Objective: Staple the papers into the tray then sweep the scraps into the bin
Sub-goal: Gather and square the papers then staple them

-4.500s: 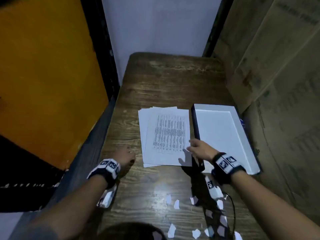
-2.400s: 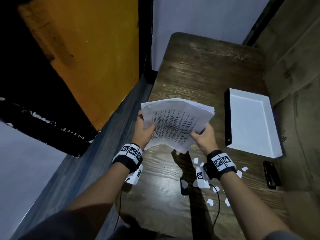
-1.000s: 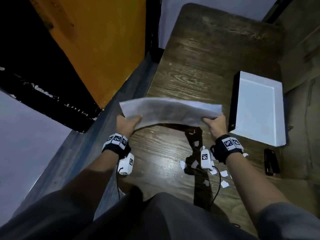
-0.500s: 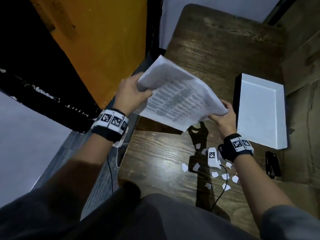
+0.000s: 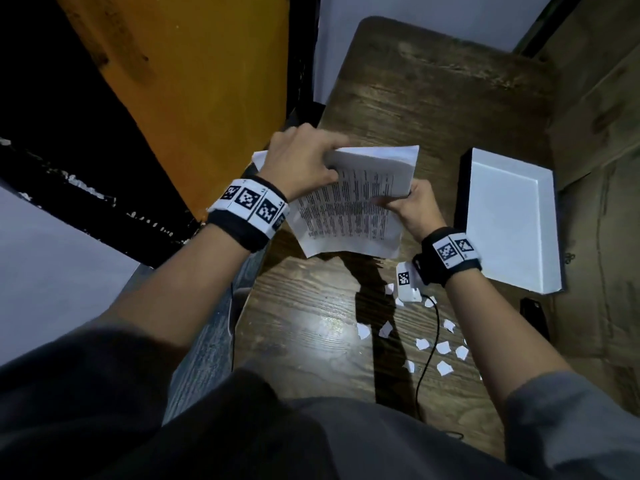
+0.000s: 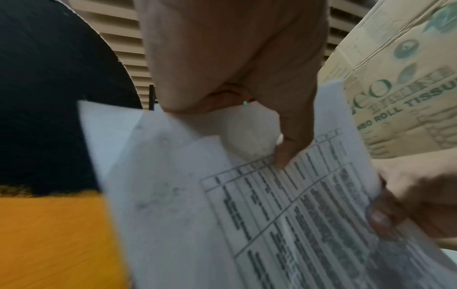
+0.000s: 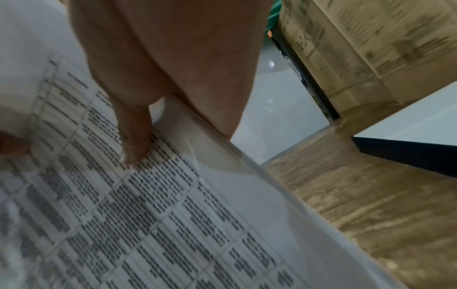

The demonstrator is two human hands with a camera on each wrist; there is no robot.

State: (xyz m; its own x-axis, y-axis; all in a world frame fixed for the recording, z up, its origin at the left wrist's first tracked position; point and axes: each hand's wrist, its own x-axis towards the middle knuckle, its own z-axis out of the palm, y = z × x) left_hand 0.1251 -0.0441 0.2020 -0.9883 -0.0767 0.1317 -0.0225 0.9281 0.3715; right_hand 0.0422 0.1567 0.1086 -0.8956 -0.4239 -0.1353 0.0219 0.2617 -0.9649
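Note:
Both hands hold a stack of printed papers (image 5: 349, 216) in the air above the wooden table (image 5: 433, 98). My left hand (image 5: 304, 157) grips the stack's upper left edge, with the thumb on the printed side (image 6: 284, 154). My right hand (image 5: 412, 206) pinches the right edge, its thumb lying on the print (image 7: 134, 148). The top of the stack curls over. The white tray (image 5: 509, 220) lies at the right of the table. A black stapler (image 5: 535, 315) sits on the table just below the tray. White paper scraps (image 5: 443, 348) are scattered near the table's front.
A cardboard box (image 5: 602, 168) stands along the table's right side, close to the tray. An orange panel (image 5: 194, 81) and a dark frame are to the left. A black cable (image 5: 429, 341) runs from the right wrist across the scraps. No bin is in view.
The papers went from lying on the table to being lifted and held in both hands. Over the last second the stack has been turned and tilted, and my left hand now grips its top.

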